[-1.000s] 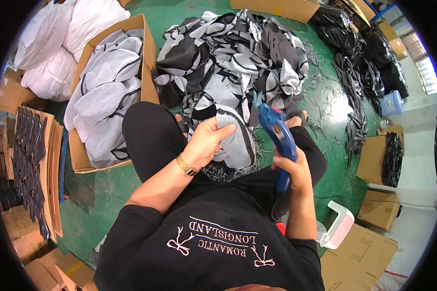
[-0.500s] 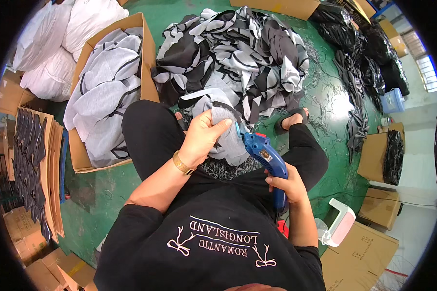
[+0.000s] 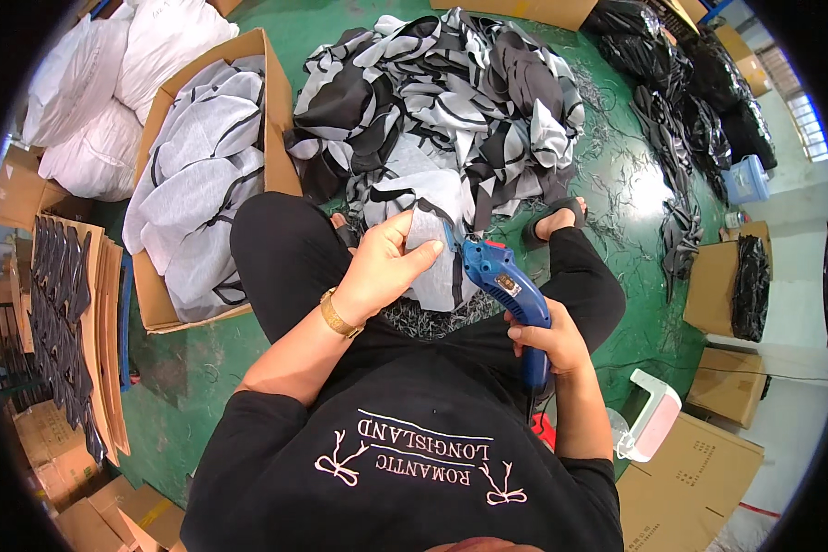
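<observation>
Between my knees my left hand pinches a piece of light grey fabric with dark edging, thumb on top. My right hand is wrapped round the handle of blue electric scissors with a red switch. Their head meets the right edge of the fabric, close to my left thumb; the blade tip is partly hidden by the cloth. Beyond the fabric lies a large heap of grey and black cloth pieces on the floor.
On the left stands a cardboard box filled with grey pieces, with white sacks behind it. Thread scraps litter the green floor. Black plastic bags lie far right; a white and pink appliance stands near my right elbow.
The fabric in my left hand has turned and its dark edging sits differently against the scissors. My right hand has shifted slightly right with the scissors.
</observation>
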`<state>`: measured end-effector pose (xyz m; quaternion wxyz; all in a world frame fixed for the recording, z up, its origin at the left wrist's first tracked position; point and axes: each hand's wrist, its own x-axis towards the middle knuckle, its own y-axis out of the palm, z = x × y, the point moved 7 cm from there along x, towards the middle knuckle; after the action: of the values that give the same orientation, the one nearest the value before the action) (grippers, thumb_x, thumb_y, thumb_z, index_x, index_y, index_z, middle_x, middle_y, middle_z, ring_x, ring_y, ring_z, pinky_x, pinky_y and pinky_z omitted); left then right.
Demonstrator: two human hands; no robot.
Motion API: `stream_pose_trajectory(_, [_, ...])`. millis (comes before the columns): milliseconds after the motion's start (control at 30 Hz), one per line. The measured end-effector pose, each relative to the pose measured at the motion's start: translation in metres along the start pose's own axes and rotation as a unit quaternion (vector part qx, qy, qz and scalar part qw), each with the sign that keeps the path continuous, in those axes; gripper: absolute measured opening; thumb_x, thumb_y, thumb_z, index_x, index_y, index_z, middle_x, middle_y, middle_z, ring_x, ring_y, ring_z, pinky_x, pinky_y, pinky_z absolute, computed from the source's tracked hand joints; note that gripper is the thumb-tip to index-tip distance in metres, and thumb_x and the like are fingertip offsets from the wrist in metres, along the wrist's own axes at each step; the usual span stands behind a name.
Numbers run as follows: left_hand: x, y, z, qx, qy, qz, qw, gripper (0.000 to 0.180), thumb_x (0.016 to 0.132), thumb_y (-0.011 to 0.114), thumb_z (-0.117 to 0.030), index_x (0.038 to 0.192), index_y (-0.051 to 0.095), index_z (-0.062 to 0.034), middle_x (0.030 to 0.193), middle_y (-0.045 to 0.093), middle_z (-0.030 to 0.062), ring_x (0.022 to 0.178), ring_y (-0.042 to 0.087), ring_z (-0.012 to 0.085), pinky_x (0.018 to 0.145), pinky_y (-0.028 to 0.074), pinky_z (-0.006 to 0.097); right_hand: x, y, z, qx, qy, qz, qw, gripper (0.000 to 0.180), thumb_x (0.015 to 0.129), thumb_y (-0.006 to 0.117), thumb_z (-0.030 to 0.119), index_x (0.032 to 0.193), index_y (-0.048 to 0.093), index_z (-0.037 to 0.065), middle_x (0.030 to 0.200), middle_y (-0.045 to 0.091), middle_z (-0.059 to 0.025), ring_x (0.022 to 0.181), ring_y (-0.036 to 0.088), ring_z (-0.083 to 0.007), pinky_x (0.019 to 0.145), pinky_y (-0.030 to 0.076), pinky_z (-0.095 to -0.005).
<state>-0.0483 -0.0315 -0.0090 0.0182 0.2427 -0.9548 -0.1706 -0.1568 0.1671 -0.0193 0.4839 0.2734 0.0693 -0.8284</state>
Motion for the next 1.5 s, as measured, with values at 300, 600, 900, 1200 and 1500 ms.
stream_pose_trajectory(300, [-0.003,0.003,-0.014,0.108,-0.009,0.026,0.994,0.030,0.082,0.055,-0.003,0.111,0.057,0.0010,0.087,0.059,-0.0031,0.075,0.051,0.0022,0.067,0.044,0.020,-0.001,-0.001,0.002,0.022,0.016,0.026,0.999,0.030,0.065,0.071,0.007,0.091,0.060,-0.004,0.069,0.059,-0.0066,0.053,0.057,-0.0162,0.052,0.047,-0.0269])
stream_pose_trajectory(600, [-0.005,0.000,-0.019,0.193,-0.043,0.076,0.977,0.022,0.074,0.050,0.001,0.095,0.056,0.0013,0.078,0.050,-0.0071,0.071,0.041,0.0010,0.061,0.036,0.018,-0.001,-0.004,-0.007,0.049,0.057,0.101,0.992,0.031,0.066,0.071,0.008,0.092,0.060,-0.003,0.074,0.059,-0.0060,0.056,0.056,-0.0153,0.054,0.047,-0.0278])
stream_pose_trajectory(900, [-0.005,0.006,-0.024,0.203,-0.018,0.151,0.967,0.022,0.072,0.049,0.001,0.092,0.057,0.0020,0.076,0.048,-0.0067,0.067,0.038,0.0023,0.059,0.035,0.018,0.001,-0.002,-0.009,0.055,0.061,0.110,0.991,0.032,0.064,0.072,0.010,0.091,0.060,-0.003,0.071,0.058,-0.0057,0.055,0.056,-0.0153,0.053,0.047,-0.0273])
stream_pose_trajectory(1200, [0.005,-0.005,-0.014,0.163,-0.041,0.064,0.984,0.018,0.086,0.049,-0.004,0.101,0.060,-0.0008,0.074,0.051,-0.0079,0.065,0.041,0.0003,0.058,0.037,0.019,0.009,-0.002,0.015,0.097,-0.050,0.018,0.994,0.038,0.061,0.071,0.015,0.092,0.055,-0.003,0.067,0.053,-0.0082,0.052,0.052,-0.0164,0.049,0.045,-0.0277])
stream_pose_trajectory(1500, [0.006,-0.010,-0.009,0.121,-0.017,0.027,0.992,0.018,0.095,0.052,-0.013,0.105,0.061,-0.0009,0.074,0.052,-0.0093,0.065,0.041,-0.0019,0.057,0.036,0.017,-0.003,0.000,-0.005,0.035,0.012,0.055,0.998,0.036,0.068,0.070,0.004,0.100,0.058,-0.003,0.083,0.060,-0.0061,0.066,0.057,-0.0135,0.056,0.049,-0.0278])
